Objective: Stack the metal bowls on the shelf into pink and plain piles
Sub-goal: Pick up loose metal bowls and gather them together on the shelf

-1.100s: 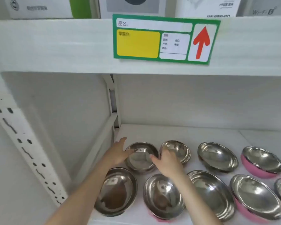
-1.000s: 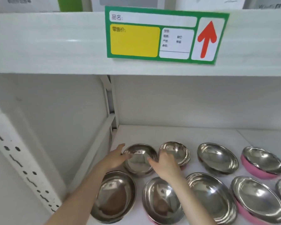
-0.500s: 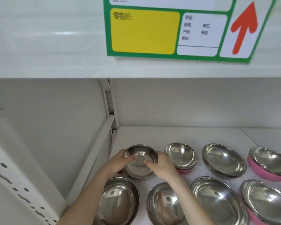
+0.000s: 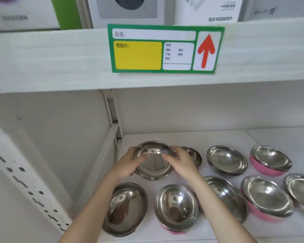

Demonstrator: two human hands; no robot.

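Steel bowl (image 4: 153,166), plain, tilted, is gripped at the back-left corner of the shelf (image 4: 167,137) by left hand (image 4: 126,165) and right hand (image 4: 182,163); thumbs are hooked inside its rim, fingers curled outside.

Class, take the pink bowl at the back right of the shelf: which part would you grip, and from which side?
Pinch the pink bowl at its near rim, coming from above. It stands upright with its mouth open and thin rim exposed; the rounded pink wall would probably slip.
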